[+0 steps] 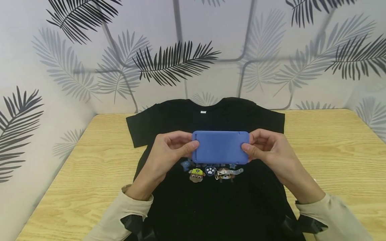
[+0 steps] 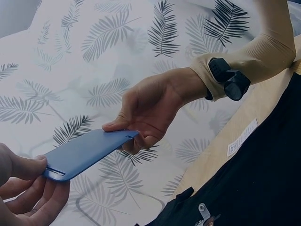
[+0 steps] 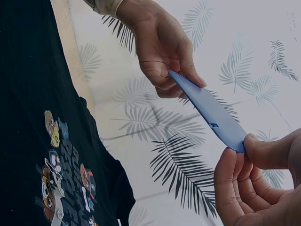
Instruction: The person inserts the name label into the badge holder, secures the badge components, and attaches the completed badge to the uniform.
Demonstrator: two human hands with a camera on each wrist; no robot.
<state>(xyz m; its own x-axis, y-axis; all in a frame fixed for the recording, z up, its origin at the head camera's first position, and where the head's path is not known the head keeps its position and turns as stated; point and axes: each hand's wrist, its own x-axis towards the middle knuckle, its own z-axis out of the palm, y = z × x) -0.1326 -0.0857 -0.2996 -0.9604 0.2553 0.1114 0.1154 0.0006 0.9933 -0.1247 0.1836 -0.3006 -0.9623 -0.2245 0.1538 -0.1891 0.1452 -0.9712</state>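
A flat blue plastic badge holder [image 1: 221, 147], with a slot near one short end, is held level above a black T-shirt [image 1: 205, 207]. My left hand [image 1: 172, 150] pinches its left end, thumb on the near face and fingers behind. At the opposite end, my right hand [image 1: 269, 149] grips the right edge the same way. Seen from the left wrist, the slot in the holder [image 2: 89, 150] lies beside the left thumb. A strap clip [image 1: 228, 172] with a clear band lies on the shirt's printed cartoon dogs, below the holder.
The shirt lies spread on a wood-grain table [image 1: 319, 140], sleeves out and neckline toward the back. A wall covering [image 1: 193, 30] with leaf prints rises behind. In the left wrist view a white printed label [image 2: 242, 137] lies beside the shirt.
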